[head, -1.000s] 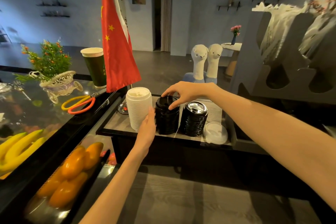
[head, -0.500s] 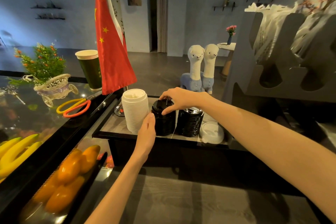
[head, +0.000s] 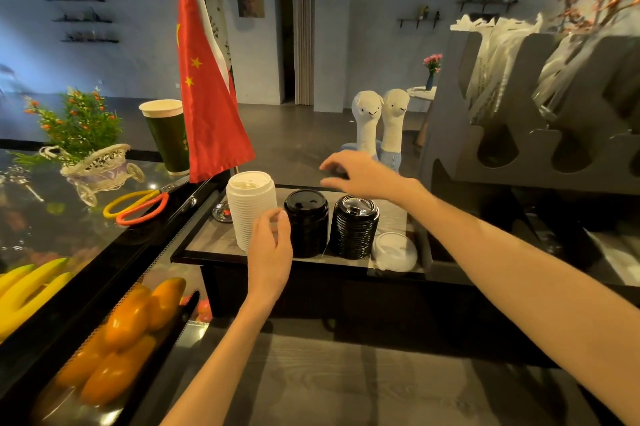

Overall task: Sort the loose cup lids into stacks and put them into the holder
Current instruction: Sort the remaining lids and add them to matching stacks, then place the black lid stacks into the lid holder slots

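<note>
At a café surface, a person's two bare hands work over a row of cup-lid stacks standing on a grey tray (head: 214,245). The left hand (head: 270,252) sits upright in front of the gap between the white lid stack (head: 247,207) and the smooth black lid stack (head: 306,223), its fingers loosely curled with the fingertips at the white stack's side; whether they actually touch it cannot be told, and its grip encloses nothing. The right hand (head: 360,174) hovers above and behind the black stacks, fingers spread and released, holding nothing (it is slightly blurred). To the right of the smooth black stack stands a ribbed black lid stack (head: 353,228), the two just beside each other. A short pile of white lids (head: 394,251) lies flat at the tray's right end, touching or nearly touching the ribbed stack. Further right and higher, a dark grey holder (head: 519,135) with scalloped cut-outs carries clear wrapped bundles in its upper slots. On the glass surface to the left lie yellow-and-orange scissors (head: 138,206), a small wicker cart with a plant (head: 93,166) and a tall green paper cup (head: 166,135); a red flag (head: 207,107) hangs beside the cup. Two plush alpacas (head: 379,121) stand behind the tray.
</note>
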### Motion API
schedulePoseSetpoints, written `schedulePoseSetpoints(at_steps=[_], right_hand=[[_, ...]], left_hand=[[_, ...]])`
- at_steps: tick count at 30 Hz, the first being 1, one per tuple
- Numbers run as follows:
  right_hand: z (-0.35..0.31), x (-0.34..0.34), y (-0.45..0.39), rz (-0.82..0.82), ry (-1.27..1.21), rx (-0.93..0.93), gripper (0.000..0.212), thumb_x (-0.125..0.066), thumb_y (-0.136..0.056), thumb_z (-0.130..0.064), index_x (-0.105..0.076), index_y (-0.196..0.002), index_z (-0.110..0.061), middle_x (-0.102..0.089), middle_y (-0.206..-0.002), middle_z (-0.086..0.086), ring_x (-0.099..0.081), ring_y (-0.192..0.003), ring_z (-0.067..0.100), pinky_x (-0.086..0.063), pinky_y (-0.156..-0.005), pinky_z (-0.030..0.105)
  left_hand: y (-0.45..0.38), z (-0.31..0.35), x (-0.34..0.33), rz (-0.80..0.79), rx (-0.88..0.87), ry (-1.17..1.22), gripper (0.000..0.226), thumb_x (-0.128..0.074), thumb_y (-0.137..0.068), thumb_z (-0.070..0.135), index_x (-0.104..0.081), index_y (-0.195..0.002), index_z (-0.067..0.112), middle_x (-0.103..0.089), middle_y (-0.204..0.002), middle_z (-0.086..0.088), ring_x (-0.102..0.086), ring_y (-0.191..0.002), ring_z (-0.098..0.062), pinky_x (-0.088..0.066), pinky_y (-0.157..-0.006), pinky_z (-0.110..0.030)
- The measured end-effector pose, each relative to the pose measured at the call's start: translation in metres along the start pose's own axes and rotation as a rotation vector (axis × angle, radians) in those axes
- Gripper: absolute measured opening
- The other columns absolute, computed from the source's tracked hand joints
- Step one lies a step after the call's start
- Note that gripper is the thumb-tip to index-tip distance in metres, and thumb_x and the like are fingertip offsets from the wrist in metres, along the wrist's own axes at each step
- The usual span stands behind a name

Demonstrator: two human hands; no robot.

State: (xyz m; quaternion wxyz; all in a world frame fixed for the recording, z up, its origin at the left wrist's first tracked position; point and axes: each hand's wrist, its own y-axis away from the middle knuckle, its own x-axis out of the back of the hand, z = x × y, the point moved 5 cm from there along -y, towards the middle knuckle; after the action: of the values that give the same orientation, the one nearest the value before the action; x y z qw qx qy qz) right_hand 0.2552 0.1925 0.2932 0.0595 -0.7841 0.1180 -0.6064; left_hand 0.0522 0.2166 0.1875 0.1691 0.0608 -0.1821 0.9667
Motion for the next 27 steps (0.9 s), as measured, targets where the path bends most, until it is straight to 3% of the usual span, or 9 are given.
schedulePoseSetpoints(at_steps=[2,4,7,9,12,16,19,22,27], right_hand=[[0.013,0.021,0.021,0.114,-0.074,-0.050,0.030,-0.067,-0.099,-0.025,-0.070,-0.123,-0.007,-0.072,-0.116,0.005,-0.068,-0.107,0.019,-0.054,-0.092,0.028],[0.027,0.029,0.044,0.131,-0.042,-0.136,0.021,-0.067,-0.099,-0.018,-0.073,-0.114,-0.005,-0.074,-0.107,0.008,-0.069,-0.099,0.019,-0.051,-0.083,0.024],[0.054,0.011,0.077,-0.078,0.040,-0.303,0.016,-0.070,-0.097,-0.017,-0.074,-0.110,-0.008,-0.074,-0.108,0.007,-0.068,-0.097,0.017,-0.054,-0.083,0.026],[0.069,-0.010,0.093,-0.224,0.071,-0.368,0.030,-0.078,-0.090,-0.025,-0.070,-0.116,-0.011,-0.071,-0.117,0.006,-0.067,-0.102,0.017,-0.055,-0.089,0.028],[0.079,-0.036,0.105,-0.358,0.079,-0.406,0.073,-0.086,-0.081,-0.039,-0.055,-0.141,-0.012,-0.059,-0.140,0.006,-0.060,-0.122,0.023,-0.051,-0.099,0.033],[0.088,-0.054,0.104,-0.468,0.081,-0.404,0.107,-0.092,-0.072,-0.044,-0.034,-0.156,-0.015,-0.047,-0.153,0.006,-0.051,-0.134,0.026,-0.046,-0.100,0.032],[0.094,-0.061,0.102,-0.570,0.145,-0.415,0.104,-0.093,-0.071,-0.039,-0.036,-0.154,-0.015,-0.049,-0.150,0.006,-0.051,-0.132,0.026,-0.047,-0.099,0.032],[0.098,-0.063,0.099,-0.554,0.170,-0.419,0.096,-0.095,-0.070,-0.035,-0.043,-0.148,-0.014,-0.052,-0.147,0.005,-0.052,-0.131,0.026,-0.048,-0.100,0.031],[0.098,-0.062,0.098,-0.573,0.208,-0.398,0.092,-0.089,-0.074,-0.046,-0.042,-0.146,-0.013,-0.055,-0.140,0.007,-0.055,-0.121,0.024,-0.053,-0.100,0.037]], left_hand=[[0.007,0.006,0.000,0.027,-0.048,-0.016,0.022,-0.047,-0.107,0.036,-0.060,-0.118,0.023,-0.064,-0.113,0.009,-0.062,-0.103,-0.002,-0.046,-0.077,-0.013],[0.014,0.010,-0.011,-0.054,-0.059,0.007,0.017,-0.050,-0.106,0.032,-0.064,-0.109,0.023,-0.070,-0.104,0.010,-0.066,-0.096,-0.004,-0.051,-0.078,-0.017],[0.030,0.002,-0.042,-0.277,0.057,0.057,0.014,-0.054,-0.104,0.027,-0.067,-0.105,0.022,-0.074,-0.095,0.004,-0.071,-0.087,-0.012,-0.059,-0.079,-0.027],[0.042,-0.008,-0.059,-0.368,0.122,0.066,0.014,-0.055,-0.104,0.026,-0.067,-0.107,0.020,-0.075,-0.094,0.002,-0.072,-0.086,-0.015,-0.059,-0.076,-0.027],[0.052,-0.019,-0.078,-0.456,0.233,0.116,0.016,-0.056,-0.104,0.025,-0.068,-0.109,0.015,-0.077,-0.096,-0.003,-0.074,-0.085,-0.017,-0.059,-0.074,-0.025],[0.057,-0.028,-0.087,-0.456,0.398,0.221,0.021,-0.053,-0.106,0.023,-0.068,-0.110,0.010,-0.077,-0.096,-0.008,-0.074,-0.084,-0.020,-0.058,-0.073,-0.028],[0.059,-0.030,-0.088,-0.472,0.420,0.250,0.021,-0.054,-0.105,0.024,-0.069,-0.112,0.010,-0.078,-0.097,-0.008,-0.074,-0.085,-0.019,-0.059,-0.075,-0.029],[0.058,-0.031,-0.086,-0.472,0.448,0.302,0.021,-0.056,-0.104,0.024,-0.069,-0.113,0.011,-0.079,-0.098,-0.009,-0.075,-0.085,-0.019,-0.059,-0.077,-0.031],[0.055,-0.032,-0.086,-0.470,0.463,0.328,0.021,-0.057,-0.104,0.026,-0.069,-0.114,0.012,-0.079,-0.096,-0.006,-0.075,-0.086,-0.018,-0.060,-0.077,-0.030]])
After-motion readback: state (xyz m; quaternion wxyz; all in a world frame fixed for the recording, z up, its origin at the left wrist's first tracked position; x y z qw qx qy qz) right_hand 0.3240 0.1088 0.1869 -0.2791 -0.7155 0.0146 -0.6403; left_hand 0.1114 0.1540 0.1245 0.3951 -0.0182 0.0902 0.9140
